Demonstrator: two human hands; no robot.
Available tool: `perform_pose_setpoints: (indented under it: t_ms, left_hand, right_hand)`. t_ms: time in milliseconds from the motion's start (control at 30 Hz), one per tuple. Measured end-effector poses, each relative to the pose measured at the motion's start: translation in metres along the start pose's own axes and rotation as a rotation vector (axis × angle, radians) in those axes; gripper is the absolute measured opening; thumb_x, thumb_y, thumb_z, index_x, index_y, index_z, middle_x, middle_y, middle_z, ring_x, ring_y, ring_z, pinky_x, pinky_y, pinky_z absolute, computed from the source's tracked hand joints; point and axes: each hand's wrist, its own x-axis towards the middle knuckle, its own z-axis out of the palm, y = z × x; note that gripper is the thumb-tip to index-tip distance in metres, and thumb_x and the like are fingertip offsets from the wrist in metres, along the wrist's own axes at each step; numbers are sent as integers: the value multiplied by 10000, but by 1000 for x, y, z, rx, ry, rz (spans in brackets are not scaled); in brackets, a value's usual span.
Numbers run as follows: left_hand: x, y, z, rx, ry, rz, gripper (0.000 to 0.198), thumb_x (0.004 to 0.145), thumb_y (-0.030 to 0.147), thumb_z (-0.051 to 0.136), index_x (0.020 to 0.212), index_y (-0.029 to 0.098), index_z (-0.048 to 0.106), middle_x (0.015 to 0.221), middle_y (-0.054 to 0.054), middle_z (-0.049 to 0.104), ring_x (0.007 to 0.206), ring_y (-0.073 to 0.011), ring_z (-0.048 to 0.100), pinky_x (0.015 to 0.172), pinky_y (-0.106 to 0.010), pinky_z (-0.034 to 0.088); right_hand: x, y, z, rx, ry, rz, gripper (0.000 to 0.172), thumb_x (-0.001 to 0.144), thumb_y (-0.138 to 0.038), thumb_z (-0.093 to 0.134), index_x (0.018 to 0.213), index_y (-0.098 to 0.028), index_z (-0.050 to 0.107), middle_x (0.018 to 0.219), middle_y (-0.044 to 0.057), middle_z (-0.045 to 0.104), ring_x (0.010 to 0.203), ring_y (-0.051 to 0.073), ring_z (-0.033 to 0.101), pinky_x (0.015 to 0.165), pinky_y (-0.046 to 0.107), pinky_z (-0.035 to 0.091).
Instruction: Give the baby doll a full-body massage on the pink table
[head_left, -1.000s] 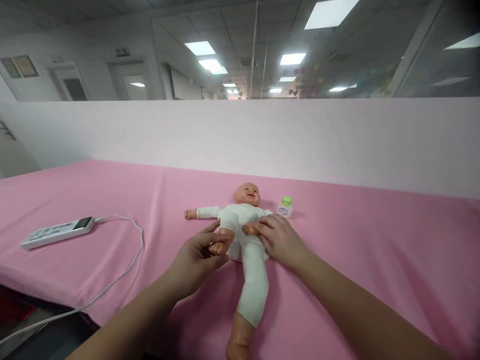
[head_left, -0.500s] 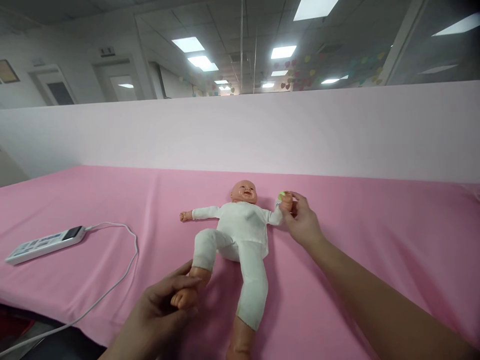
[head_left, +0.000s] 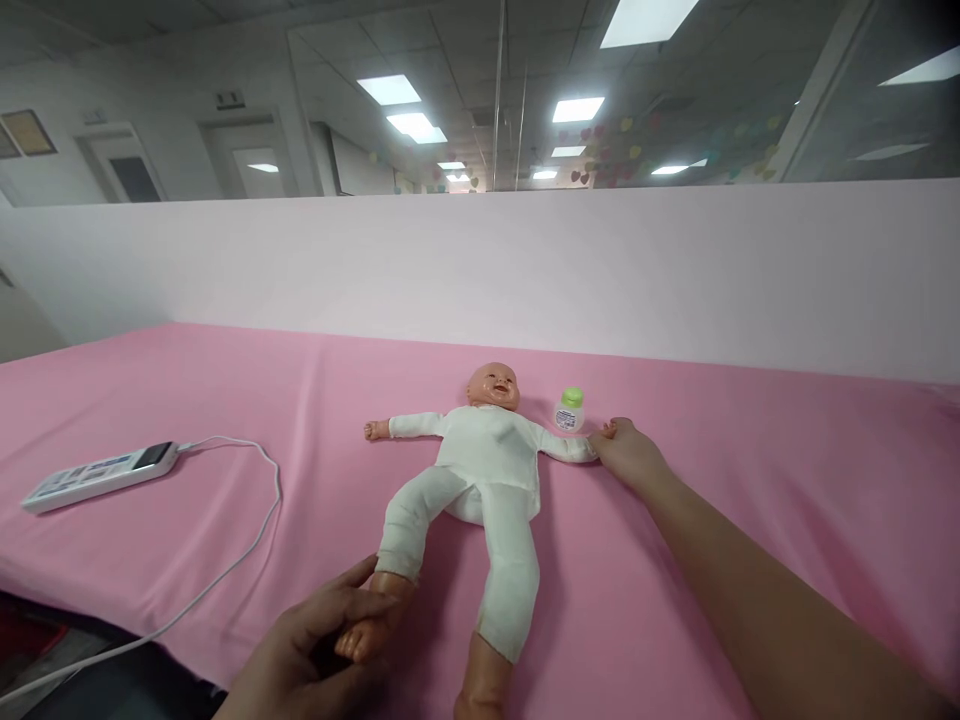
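Observation:
A baby doll with a white cloth body lies on its back on the pink sheet, head away from me. My left hand is closed around the doll's foot at the lower left, thumb below and fingers above. The doll's arm on the right side stretches outward, and my right hand grips its hand at the end, mostly covering it. Just behind that arm stands a small clear bottle with a green cap and a printed label. The doll's other leg lies straight toward me.
To the left lies a white power strip, its white cable curving down over the sheet's front edge. A low white wall runs along the back, with glass above it.
My right hand has lowered the doll's hand outward to the right, uncovering the bottle. My left hand has drawn the doll's foot slightly down toward me, and the bent leg is straighter.

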Motion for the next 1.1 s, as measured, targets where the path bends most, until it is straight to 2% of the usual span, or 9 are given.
perform_pose_setpoints:
  t_ms: [133, 267, 400, 500, 567, 667, 767, 967, 1100]
  left_hand:
    - [0, 0, 2, -23, -7, 1, 292, 782, 377, 819, 1071, 345, 840, 1551, -32, 575, 1333, -411, 606, 938, -407, 622]
    - [9, 14, 6, 35, -15, 29, 287, 806, 391, 790, 1078, 313, 837, 1576, -51, 546, 1345, -418, 593, 951, -422, 615]
    - [30, 37, 15, 69, 14, 170, 290, 821, 301, 776, 1106, 277, 821, 1499, -77, 613, 1359, -378, 580, 1049, -424, 554]
    - [51, 51, 26, 0, -16, 280, 160, 860, 286, 739, 990, 225, 809, 1228, -96, 728, 1186, -312, 668, 991, -402, 578]
    - [65, 57, 34, -51, -42, 331, 93, 882, 262, 707, 905, 209, 780, 991, -69, 720, 1106, -273, 667, 984, -396, 570]
    - [81, 60, 44, -112, -52, 363, 100, 871, 219, 692, 934, 213, 769, 882, -40, 654, 1059, -257, 640, 959, -390, 552]
    - [87, 59, 50, -128, -41, 352, 164, 853, 210, 694, 989, 219, 786, 891, -40, 648, 980, -237, 631, 888, -367, 551]
    - [66, 50, 48, -78, -26, 285, 198, 877, 227, 700, 1055, 222, 787, 960, -53, 689, 884, -206, 647, 850, -345, 567]
    - [33, 39, 41, -41, 38, 223, 266, 843, 291, 760, 1102, 269, 818, 1346, -88, 699, 1085, -302, 712, 888, -351, 609]
  right_hand:
    - [-10, -11, -2, 151, 172, -96, 673, 888, -454, 601, 1485, -205, 415, 1157, 117, 737, 1021, 302, 710, 766, 366, 537]
    - [-37, -36, -1, 279, 269, -284, 735, 856, -456, 664, 1511, -231, 416, 1147, 87, 743, 924, 263, 726, 743, 351, 563]
    - [-68, -60, 18, 259, 241, -674, 438, 893, -389, 642, 1312, -267, 618, 1154, 64, 732, 965, 245, 694, 844, 379, 572]
    - [-81, -67, 35, 76, 197, -931, 252, 911, -245, 616, 1150, -247, 696, 1073, 72, 724, 1003, 264, 653, 901, 419, 548]
    - [-83, -68, 43, -39, 185, -1058, 227, 919, -164, 592, 1094, -236, 717, 1045, 81, 715, 1009, 271, 632, 922, 437, 535]
    - [-83, -67, 46, -165, 194, -1178, 253, 943, -125, 576, 1106, -246, 728, 1200, 103, 696, 1121, 300, 600, 982, 478, 509]
    - [-82, -66, 46, -193, 174, -1211, 283, 956, -99, 551, 1129, -250, 715, 1302, 93, 679, 1188, 298, 591, 1042, 499, 474]
    - [-81, -63, 47, 3, 126, -1088, 245, 906, -125, 589, 1111, -231, 671, 1100, 58, 743, 1060, 267, 644, 997, 461, 497]
    - [-75, -58, 41, 207, 167, -813, 301, 891, -262, 622, 1191, -245, 627, 1089, 60, 736, 967, 259, 679, 847, 410, 558]
